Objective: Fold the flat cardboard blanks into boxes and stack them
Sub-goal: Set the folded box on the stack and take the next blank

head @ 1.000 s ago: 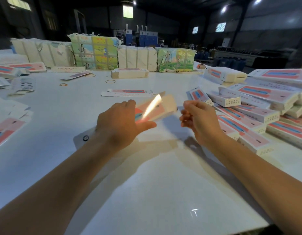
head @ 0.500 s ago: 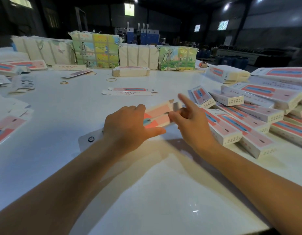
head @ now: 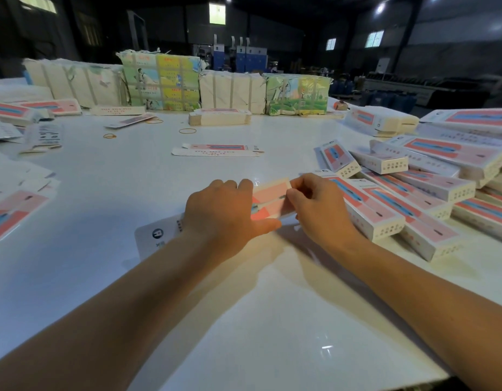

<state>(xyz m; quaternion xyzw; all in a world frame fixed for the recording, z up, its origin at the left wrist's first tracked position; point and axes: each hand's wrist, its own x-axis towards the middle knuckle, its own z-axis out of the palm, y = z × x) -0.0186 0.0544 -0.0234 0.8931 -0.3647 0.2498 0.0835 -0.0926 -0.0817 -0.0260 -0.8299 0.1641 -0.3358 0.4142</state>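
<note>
A pink and white cardboard box (head: pixel 269 197) lies between my hands at the table's middle, its white tab end (head: pixel 156 235) sticking out under my left wrist. My left hand (head: pixel 227 213) grips the box across its top. My right hand (head: pixel 317 207) pinches the box's right end with curled fingers. A heap of folded boxes (head: pixel 407 198) fills the right side, close to my right hand. A flat blank (head: pixel 216 149) lies further back on the table.
Flat blanks (head: pixel 10 210) lie scattered at the left edge. Strapped bundles (head: pixel 162 77) stand in a row along the far side, with a small stack of blanks (head: pixel 218 117) in front. Rubber bands (head: pixel 187 131) lie on the white table (head: pixel 244 320).
The box has come down from a tilted, raised position to lie low near the table. My right hand has moved in from apart and closed on the box's right end.
</note>
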